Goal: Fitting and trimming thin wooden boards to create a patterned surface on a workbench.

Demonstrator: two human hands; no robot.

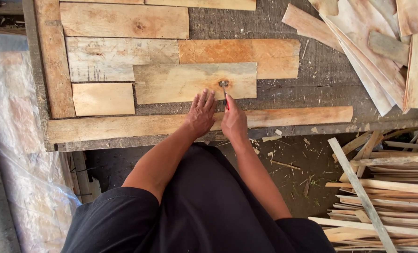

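On rough plank (pixel 181 83) — red-handled hammer (pixel 224 89)

right of hands: bare dark bench top (pixel 321 70), open till the loose plank pile (pixel 377 51)
left of hands: boards (pixel 120 61) packed tight, side rail (pixel 54 61) walls it off
under hands: front rail (pixel 284 117) runs straight across
below right: slat stack (pixel 387 197) crowds the floor

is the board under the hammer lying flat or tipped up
Flat. The board lies face up on the workbench, level with neighbouring boards, left hand pressing its edge, right hand holding the hammer on it.
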